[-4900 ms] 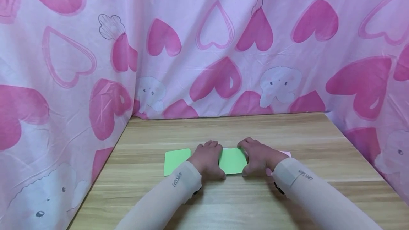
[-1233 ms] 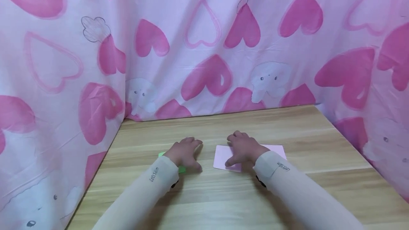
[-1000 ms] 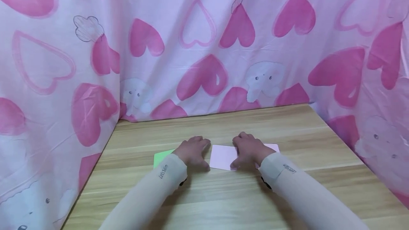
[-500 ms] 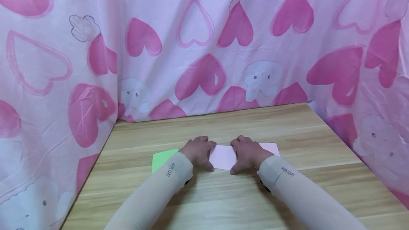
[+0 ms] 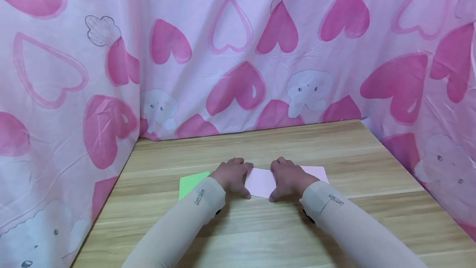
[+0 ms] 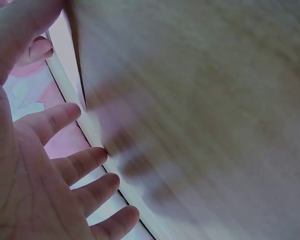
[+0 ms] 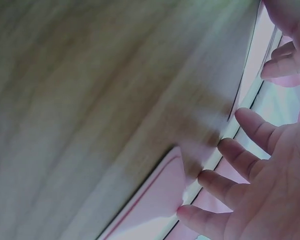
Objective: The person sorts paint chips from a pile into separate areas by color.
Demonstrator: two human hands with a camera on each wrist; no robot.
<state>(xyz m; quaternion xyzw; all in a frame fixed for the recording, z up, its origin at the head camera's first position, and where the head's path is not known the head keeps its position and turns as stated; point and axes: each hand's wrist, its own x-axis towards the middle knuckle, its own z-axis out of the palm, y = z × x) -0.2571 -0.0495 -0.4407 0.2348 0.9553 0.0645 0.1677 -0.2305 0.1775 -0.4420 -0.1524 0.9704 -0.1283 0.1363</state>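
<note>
In the head view a pale pink card (image 5: pixel 260 183) with a slight bow in it spans the gap between my two hands. My left hand (image 5: pixel 232 178) holds its left side, thumb at the near corner and index finger at the far one. My right hand (image 5: pixel 291 178) holds the right side in the same way. Both wrist views show the card edge-on, running from thumb to index fingertip; the other fingers (image 6: pixel 92 192) of the left hand are spread apart. To the left lies a green card (image 5: pixel 192 184), partly covered by the left forearm.
More pink card (image 5: pixel 315 173) lies right of the right hand, partly hidden by it; the right wrist view shows its layered corner (image 7: pixel 157 195). The wooden table (image 5: pixel 245 235) ends at a pink heart-print curtain (image 5: pixel 234 88) behind and on both sides.
At first both hands held a green card in the middle. Later the left hand was over the green at left, the right over pink; the left then came right to the pink card's edge.
</note>
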